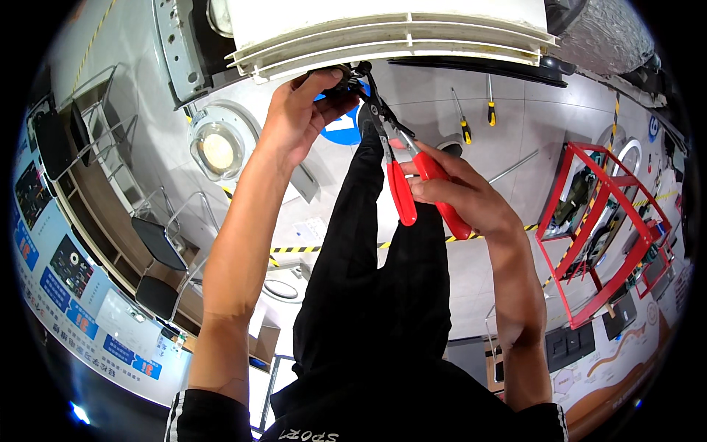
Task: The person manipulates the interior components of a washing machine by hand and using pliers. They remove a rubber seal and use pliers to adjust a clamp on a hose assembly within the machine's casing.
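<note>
At the top centre, my left hand [298,114] grips a small dark part [343,82] just below the lower edge of a white louvred panel [390,37]. My right hand [460,188] holds a long-handled pair of pliers with red grips [400,199]. The pliers' metal head [375,110] points up and left against black pieces beside my left fingers. Exactly what the jaws touch is too small to make out. My legs in black trousers [346,243] are below the tool.
Two yellow-handled screwdrivers [465,131] and a metal rod [513,167] lie on the tiled floor [501,272]. A red metal frame [589,309] stands at right, a round glass-centred door [221,144] lies at left, and chairs [158,243] stand farther left. A silver foil-covered object [604,37] is upper right.
</note>
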`<state>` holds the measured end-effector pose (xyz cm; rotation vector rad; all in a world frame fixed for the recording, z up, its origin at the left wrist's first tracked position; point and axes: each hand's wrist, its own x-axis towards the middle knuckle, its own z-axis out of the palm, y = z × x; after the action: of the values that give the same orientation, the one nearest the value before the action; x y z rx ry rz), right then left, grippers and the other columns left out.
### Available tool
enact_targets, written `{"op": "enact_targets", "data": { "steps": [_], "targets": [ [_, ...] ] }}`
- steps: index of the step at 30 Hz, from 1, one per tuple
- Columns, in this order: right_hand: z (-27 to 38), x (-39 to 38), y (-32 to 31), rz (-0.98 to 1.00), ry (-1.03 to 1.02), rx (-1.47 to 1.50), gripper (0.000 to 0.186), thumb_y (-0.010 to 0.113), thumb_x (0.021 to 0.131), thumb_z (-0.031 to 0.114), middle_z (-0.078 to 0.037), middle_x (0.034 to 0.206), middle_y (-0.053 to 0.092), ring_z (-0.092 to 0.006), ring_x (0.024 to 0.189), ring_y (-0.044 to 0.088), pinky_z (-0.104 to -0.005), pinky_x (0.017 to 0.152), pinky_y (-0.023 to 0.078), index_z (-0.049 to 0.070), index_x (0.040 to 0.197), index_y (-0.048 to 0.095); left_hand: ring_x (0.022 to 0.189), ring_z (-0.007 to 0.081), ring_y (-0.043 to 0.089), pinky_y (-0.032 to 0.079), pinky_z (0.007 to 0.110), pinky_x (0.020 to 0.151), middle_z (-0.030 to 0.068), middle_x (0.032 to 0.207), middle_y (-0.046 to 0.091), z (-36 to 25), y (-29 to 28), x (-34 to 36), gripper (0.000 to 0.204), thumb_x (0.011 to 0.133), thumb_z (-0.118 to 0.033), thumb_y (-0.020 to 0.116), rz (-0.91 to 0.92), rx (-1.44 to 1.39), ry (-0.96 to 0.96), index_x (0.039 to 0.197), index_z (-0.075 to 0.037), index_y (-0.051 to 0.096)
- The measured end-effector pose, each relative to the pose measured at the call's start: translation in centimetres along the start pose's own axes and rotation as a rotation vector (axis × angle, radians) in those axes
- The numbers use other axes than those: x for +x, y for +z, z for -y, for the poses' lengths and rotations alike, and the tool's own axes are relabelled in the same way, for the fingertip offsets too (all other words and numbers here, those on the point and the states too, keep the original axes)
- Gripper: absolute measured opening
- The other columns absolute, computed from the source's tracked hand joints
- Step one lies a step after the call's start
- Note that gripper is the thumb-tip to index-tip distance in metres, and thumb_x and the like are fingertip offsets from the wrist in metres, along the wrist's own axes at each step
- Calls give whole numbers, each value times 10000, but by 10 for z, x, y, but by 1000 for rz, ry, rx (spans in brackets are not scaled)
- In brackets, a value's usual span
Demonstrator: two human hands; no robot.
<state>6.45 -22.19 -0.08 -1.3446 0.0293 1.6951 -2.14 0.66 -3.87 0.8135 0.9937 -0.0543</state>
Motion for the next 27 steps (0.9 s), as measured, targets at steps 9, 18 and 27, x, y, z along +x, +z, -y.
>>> {"op": "enact_targets", "data": {
  "steps": [9, 18, 27],
  "targets": [
    [17, 7, -23, 103, -8, -207, 653, 600, 766, 238, -58, 903, 580, -148, 813, 552, -271, 741, 444, 110, 1383, 428, 923, 270, 632, 525, 358, 875, 174, 1034, 603, -5, -4, 0, 307, 867, -136, 574, 54, 42, -35, 1064, 98, 548],
    [37, 16, -38, 171, 225, -205, 773, 574, 693, 73, -108, 1140, 523, -222, 1044, 519, -300, 857, 422, 89, 1427, 333, 952, 289, 622, 506, 383, 918, 205, 1066, 594, -1, -7, 3, 340, 885, -149, 545, 86, 84, -3, 1089, 122, 520],
    [51, 23, -57, 239, 380, 95, 848, 489, 626, -77, -170, 1303, 493, -268, 1191, 508, -362, 977, 422, 105, 1435, 313, 953, 306, 635, 521, 373, 898, 235, 1058, 594, -2, -6, 3, 344, 892, -134, 530, 97, 92, -3, 1102, 137, 501]
  ]
}}
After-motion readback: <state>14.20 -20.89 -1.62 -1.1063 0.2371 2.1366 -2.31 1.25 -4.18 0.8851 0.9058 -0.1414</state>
